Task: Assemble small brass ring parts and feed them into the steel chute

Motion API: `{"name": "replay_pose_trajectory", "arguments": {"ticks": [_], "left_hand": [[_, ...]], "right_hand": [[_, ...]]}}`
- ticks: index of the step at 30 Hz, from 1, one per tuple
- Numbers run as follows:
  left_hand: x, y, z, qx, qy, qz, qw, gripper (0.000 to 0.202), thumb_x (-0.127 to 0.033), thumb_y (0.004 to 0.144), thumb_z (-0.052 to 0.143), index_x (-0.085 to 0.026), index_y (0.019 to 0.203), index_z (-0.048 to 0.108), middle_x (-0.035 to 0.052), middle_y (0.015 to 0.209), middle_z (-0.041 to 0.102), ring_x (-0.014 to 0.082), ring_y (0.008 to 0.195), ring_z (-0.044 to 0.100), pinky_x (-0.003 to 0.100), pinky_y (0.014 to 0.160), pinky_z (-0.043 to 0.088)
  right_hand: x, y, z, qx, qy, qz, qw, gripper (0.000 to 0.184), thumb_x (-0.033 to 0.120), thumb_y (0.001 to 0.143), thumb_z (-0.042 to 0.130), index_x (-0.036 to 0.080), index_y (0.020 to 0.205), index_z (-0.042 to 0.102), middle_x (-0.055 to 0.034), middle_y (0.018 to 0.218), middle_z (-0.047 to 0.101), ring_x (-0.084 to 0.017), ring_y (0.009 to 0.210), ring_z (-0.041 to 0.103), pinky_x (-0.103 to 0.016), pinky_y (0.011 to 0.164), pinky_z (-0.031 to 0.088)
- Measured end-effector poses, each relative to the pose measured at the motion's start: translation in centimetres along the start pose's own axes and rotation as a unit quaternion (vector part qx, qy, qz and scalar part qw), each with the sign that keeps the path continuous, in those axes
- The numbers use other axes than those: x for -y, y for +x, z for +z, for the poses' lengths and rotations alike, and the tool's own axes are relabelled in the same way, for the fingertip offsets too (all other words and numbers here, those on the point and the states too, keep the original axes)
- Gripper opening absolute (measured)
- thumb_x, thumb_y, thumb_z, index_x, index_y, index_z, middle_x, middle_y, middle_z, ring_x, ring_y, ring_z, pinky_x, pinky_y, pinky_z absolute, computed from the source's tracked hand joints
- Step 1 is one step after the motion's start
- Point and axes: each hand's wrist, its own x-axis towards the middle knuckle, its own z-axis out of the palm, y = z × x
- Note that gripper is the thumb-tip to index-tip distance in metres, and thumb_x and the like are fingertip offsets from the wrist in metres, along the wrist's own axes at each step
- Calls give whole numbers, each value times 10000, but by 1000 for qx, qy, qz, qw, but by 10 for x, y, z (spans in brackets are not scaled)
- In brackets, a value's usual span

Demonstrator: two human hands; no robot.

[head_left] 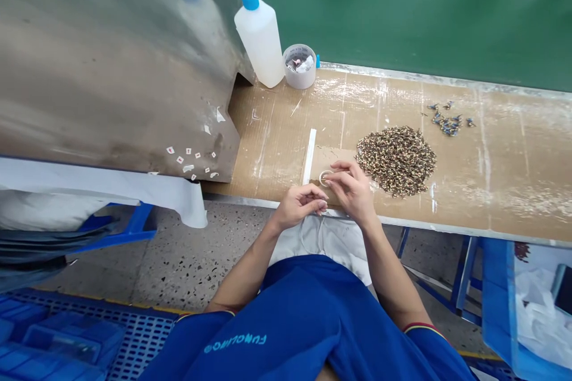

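Barely visible, a small pale ring [325,177] touches the right hand [351,190] at its fingertips.

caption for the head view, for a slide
Right hand touches a pale ring beside a heap of small speckled parts

A heap of small beaded parts [397,161] lay on the workbench [504,190], with a smaller cluster of parts [447,123] behind it. Left of the heap was a cardboard piece [328,158] bearing a small ring [324,177], under the right hand [351,190]. The left hand [300,205] was beside it. A squeeze bottle [260,41] and tub [299,66] stood at the bench's rear.
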Motion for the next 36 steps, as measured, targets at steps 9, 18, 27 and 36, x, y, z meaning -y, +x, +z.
{"name": "replay_pose_trajectory", "arguments": {"ticks": [9, 18, 27, 36], "left_hand": [[2, -1, 3, -50, 21, 21, 998, 400, -515, 838, 739, -125, 881, 658, 36, 677, 691, 125, 596, 676, 210, 556, 578], [5, -2, 9, -73, 130, 58, 987, 234, -362, 899, 673, -130, 915, 697, 46, 748, 713, 122, 603, 685, 208, 581, 580], [-1, 2, 12, -47, 299, 130, 944, 182, -234, 948, 580, -135, 918, 730, 51, 775, 715, 102, 595, 620, 196, 551, 488], [-3, 4, 15, -52, 313, 111, 942, 197, -244, 941, 577, -145, 871, 732, 34, 730, 699, 110, 594, 609, 204, 554, 464]], "right_hand": [[7, 8, -9, 31, -108, -46, 993, 179, 172, 952, 559, 227, 872, 709, -88, 1034, 631, -214, 918, 593, -348, 741, 496], [7, 4, -2, -39, 88, 72, 993, 121, 240, 948, 593, 224, 860, 675, -56, 972, 668, -191, 928, 648, -341, 777, 535], [12, -26, 1, -214, 231, 172, 934, 222, 406, 988, 562, 217, 874, 585, -1, 800, 657, -110, 619, 580, -258, 600, 492], [11, -35, 10, -201, 195, 167, 945, 221, 409, 984, 571, 215, 884, 601, -2, 778, 668, -123, 653, 614, -253, 597, 501]]}}
